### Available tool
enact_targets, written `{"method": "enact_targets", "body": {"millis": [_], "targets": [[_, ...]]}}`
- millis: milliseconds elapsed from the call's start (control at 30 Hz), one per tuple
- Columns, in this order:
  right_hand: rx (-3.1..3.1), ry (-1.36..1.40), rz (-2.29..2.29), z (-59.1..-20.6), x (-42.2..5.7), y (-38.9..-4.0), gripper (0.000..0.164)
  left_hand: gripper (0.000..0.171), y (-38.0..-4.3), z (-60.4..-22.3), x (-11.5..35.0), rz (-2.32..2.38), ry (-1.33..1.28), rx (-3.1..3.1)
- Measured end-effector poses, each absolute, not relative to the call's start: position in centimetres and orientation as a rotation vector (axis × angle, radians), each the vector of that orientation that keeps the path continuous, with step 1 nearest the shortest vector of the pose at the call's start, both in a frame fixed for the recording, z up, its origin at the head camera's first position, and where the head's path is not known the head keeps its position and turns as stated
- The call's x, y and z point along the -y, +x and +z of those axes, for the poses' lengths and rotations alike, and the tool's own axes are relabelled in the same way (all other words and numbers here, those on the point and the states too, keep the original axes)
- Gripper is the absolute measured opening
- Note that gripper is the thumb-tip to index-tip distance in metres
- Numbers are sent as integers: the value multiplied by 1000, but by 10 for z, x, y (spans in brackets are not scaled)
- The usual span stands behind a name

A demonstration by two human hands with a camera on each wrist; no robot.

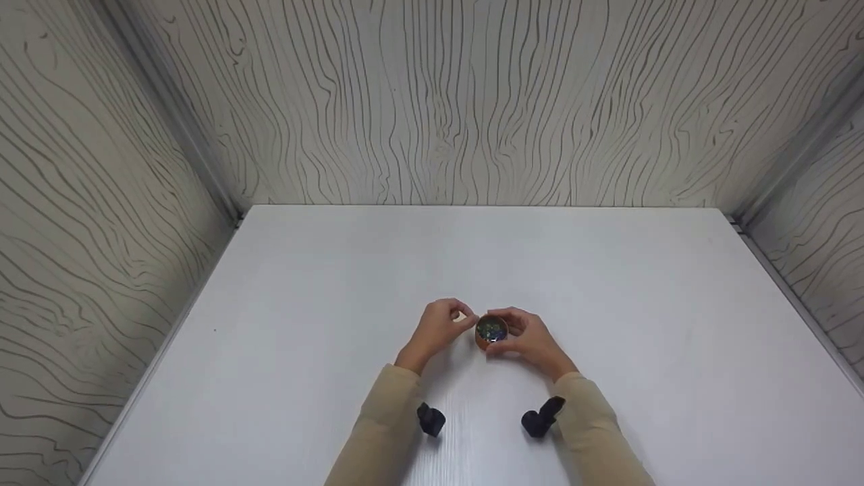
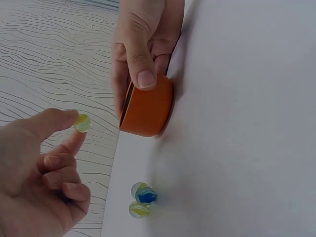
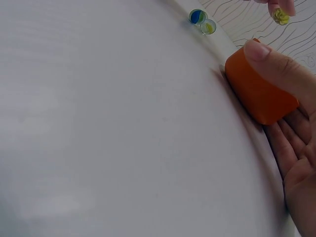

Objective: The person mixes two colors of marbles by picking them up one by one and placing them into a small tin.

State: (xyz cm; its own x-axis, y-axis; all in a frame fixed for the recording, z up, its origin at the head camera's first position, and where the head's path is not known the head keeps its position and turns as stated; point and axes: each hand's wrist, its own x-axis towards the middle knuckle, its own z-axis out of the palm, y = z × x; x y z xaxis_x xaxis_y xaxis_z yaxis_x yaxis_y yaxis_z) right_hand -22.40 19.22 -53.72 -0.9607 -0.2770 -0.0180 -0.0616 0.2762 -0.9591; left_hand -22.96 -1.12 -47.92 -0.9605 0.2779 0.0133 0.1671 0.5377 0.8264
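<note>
Between its thumb and index finger my left hand (image 1: 437, 331) pinches a clear marble with a yellow swirl (image 2: 83, 123), held above the table just left of a small orange bowl (image 2: 150, 111). My right hand (image 1: 531, 339) grips this bowl from the right, thumb on the near side and fingers round the far side. The bowl stands upright, and shiny green-blue marbles (image 1: 492, 329) show inside it in the head view. Close by on the table, in the left wrist view, lie a blue marble (image 2: 146, 196) and two yellow-swirled marbles (image 2: 139, 210); the left hand covers them in the head view.
The white table (image 1: 304, 270) reaches back to a wood-grain patterned wall (image 1: 439, 101), with similar panels at both sides. Black wrist cameras (image 1: 432, 420) jut inward from both beige sleeves (image 1: 385, 418) above the near part of the table.
</note>
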Motion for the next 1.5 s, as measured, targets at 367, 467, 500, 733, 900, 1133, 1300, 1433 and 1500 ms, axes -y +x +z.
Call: {"method": "enact_targets", "body": {"millis": [367,467,500,733,900,1133,1300,1433,1500], "targets": [[-2368,-325,-1755,-538,-193,-225,67,18,-230,-481,8,1379,453,-2668],[-2362,-339,-1765,-539,-193,-225,68,18,-230,-480,8,1370,466,-2675],[-2359,-342,-1768,-539,-193,-226,68,18,-230,-480,7,1366,470,-2679],[-2355,-326,-1770,-540,-192,-226,65,17,-230,-480,6,1349,458,-2677],[-2368,-316,-1758,-540,-192,-226,65,16,-231,-482,5,1363,456,-2668],[-2357,-324,-1761,-538,-193,-225,64,17,-233,-485,0,1336,466,-2670],[-2353,-333,-1759,-538,-193,-225,65,16,-235,-489,-3,1306,466,-2661],[-2334,-339,-1777,-539,-193,-225,65,16,-236,-490,-4,1299,476,-2660],[-2337,-344,-1774,-539,-193,-225,65,16,-236,-491,-5,1300,472,-2657]]}}
